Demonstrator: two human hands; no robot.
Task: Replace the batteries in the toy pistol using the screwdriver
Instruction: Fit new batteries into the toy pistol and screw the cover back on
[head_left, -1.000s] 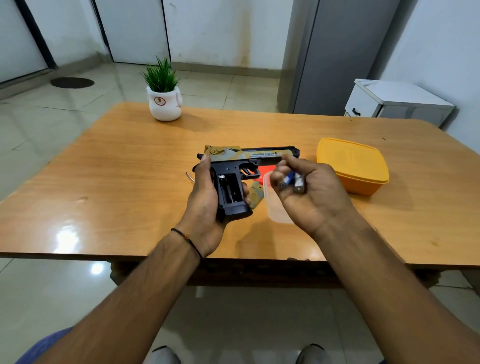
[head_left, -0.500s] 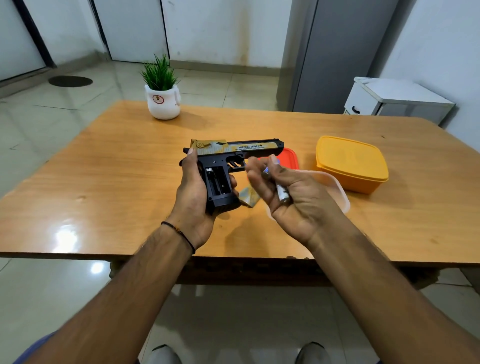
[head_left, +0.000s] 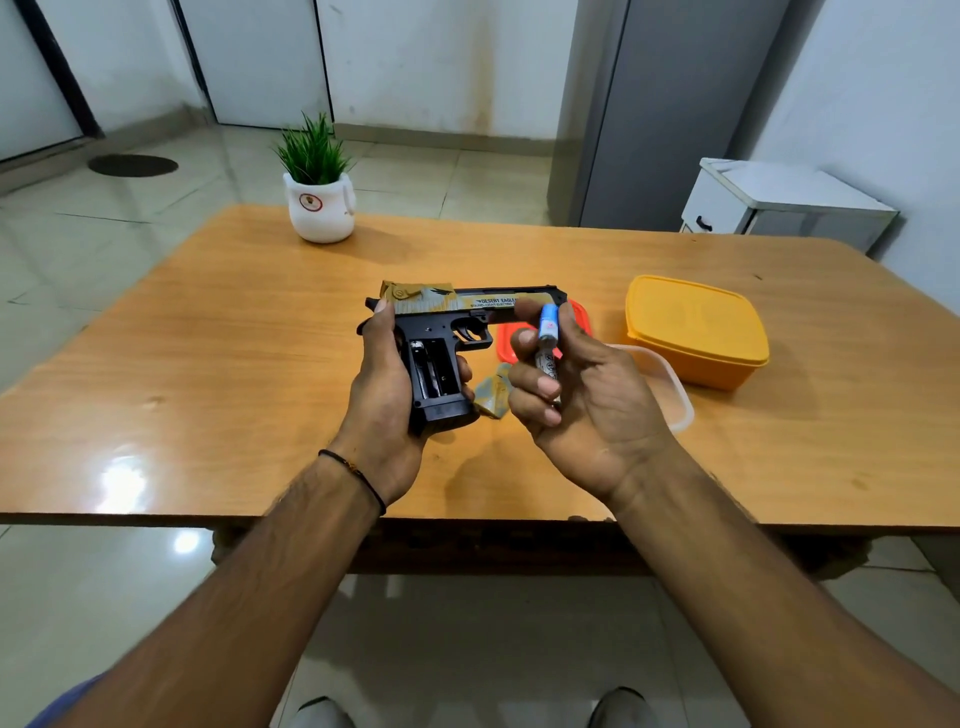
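Roughly at mid-frame, the left hand (head_left: 387, 395) is clenched round the grip of the toy pistol (head_left: 447, 332), held over the table (head_left: 208, 364). The battery bay (head_left: 431, 366) in the grip lies open toward the camera. Just right of it, the right hand (head_left: 582, 405) pinches the batteries (head_left: 548, 338) between thumb and curled fingers, near the trigger guard. Carried together at the fingertips like this, one battery could likely slip and roll off the table, or be seated with its poles reversed. The pistol's long axis runs left to right across the frame, with the muzzle toward the yellow box (head_left: 696, 332) at right and the grip angled down toward the wearer.
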